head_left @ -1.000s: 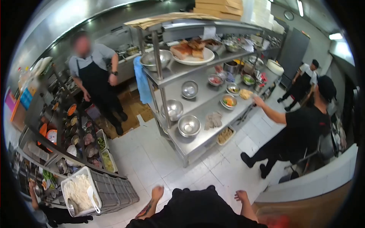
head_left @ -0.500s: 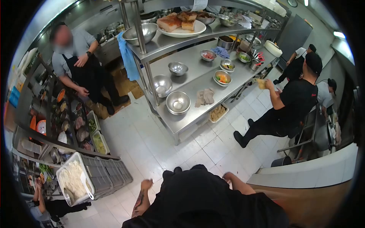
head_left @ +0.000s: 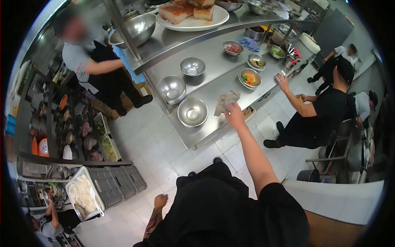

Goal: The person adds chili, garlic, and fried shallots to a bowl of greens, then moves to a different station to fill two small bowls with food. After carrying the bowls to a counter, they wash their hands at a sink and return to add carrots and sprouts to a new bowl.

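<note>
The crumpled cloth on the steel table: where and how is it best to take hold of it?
I would pinch the raised folds of the cloth from above, coming over the near edge of the steel table: it lies loose and bunched, close to that edge, where the right hand reaches it.

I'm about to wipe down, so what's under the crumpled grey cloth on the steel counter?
The steel counter shows around the cloth, and the right hand is at its near edge. Whatever lies directly beneath the folds is covered and cannot be seen.
</note>
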Tool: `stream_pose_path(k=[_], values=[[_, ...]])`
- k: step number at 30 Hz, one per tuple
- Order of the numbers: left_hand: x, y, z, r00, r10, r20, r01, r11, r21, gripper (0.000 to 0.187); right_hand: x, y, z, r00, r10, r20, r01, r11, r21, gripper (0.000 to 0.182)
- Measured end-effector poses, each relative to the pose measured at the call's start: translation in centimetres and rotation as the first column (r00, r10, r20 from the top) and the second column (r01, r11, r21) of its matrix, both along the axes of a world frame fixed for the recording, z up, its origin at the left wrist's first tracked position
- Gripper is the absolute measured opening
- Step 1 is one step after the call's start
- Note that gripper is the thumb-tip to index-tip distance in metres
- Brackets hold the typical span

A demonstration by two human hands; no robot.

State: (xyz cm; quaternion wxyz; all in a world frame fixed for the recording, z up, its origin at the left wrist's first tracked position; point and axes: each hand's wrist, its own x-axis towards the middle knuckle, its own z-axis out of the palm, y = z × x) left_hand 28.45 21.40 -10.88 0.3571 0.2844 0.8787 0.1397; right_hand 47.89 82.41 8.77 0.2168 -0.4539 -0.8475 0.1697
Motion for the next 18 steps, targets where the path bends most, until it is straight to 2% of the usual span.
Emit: stream_pose_path(k=[1,2,4,6,8,10,11,12,13,14,15,16,17,18], values=[[-0.4,-2.5,-0.5,0.987,0.155,0.032,-0.154,0.988,-0.032,0.041,-1.0,1.8,0.0,1.000,0.000,-0.003,0.001,0.994,0.107,0.042],[-0.8,-4.1,-0.8,0.949,0.310,0.059,-0.306,0.950,-0.066,0.040,-1.8,3.3,-0.2,1.000,0.011,-0.006,-0.010,0.995,0.101,0.042],[-0.7,-5.6,0.5,0.746,0.657,0.109,-0.645,0.753,-0.126,0.038,-3.0,6.0,-1.0,0.988,0.015,0.151,-0.013,1.000,-0.011,0.050],[0.0,-5.3,2.4,0.550,0.819,0.161,-0.814,0.569,-0.114,0.038,-3.6,8.5,-4.9,0.979,0.028,0.202,-0.028,1.000,-0.002,0.053],[1.9,-3.0,3.8,0.519,0.844,0.138,-0.846,0.530,-0.054,0.038,-4.3,11.0,-6.4,0.967,0.044,0.250,-0.049,0.999,0.011,0.055],[3.6,1.7,5.0,0.505,0.821,0.267,-0.860,0.453,0.235,0.035,-5.4,13.5,-5.5,0.914,0.164,0.372,-0.149,0.987,-0.067,0.041],[4.5,5.4,7.8,0.510,0.804,0.307,-0.860,0.476,0.183,0.033,-6.0,15.5,-4.8,0.913,0.178,0.367,-0.162,0.984,-0.074,0.041],[5.4,8.7,9.5,0.689,0.687,0.230,-0.721,0.614,0.321,0.031,-6.9,18.3,-3.6,0.939,0.224,0.263,-0.185,0.969,-0.164,0.040],[6.4,11.3,10.3,0.740,0.642,0.201,-0.664,0.651,0.368,0.032,-8.0,20.8,-2.2,0.954,0.257,0.151,-0.215,0.944,-0.251,0.039],[7.1,13.8,10.9,0.789,0.592,0.165,-0.600,0.684,0.414,0.033,-10.0,22.4,-0.3,0.973,0.232,0.007,-0.228,0.962,-0.147,0.037],[7.8,16.4,12.4,0.770,0.601,0.213,-0.632,0.678,0.374,0.031,-12.2,23.1,2.1,0.967,0.214,-0.142,-0.222,0.974,-0.044,0.035],[8.6,18.6,14.1,0.749,0.609,0.260,-0.662,0.671,0.335,0.030,-14.4,22.6,5.4,0.943,0.202,-0.265,-0.232,0.969,-0.089,0.033],[9.2,20.2,14.7,0.749,0.602,0.279,-0.663,0.670,0.334,0.031,-17.3,23.6,5.8,0.909,0.292,-0.298,-0.321,0.946,-0.051,0.029],[9.8,22.2,16.6,0.752,0.596,0.283,-0.660,0.679,0.322,0.031,-20.0,23.8,5.7,0.842,0.392,-0.370,-0.401,0.914,0.057,0.028]])
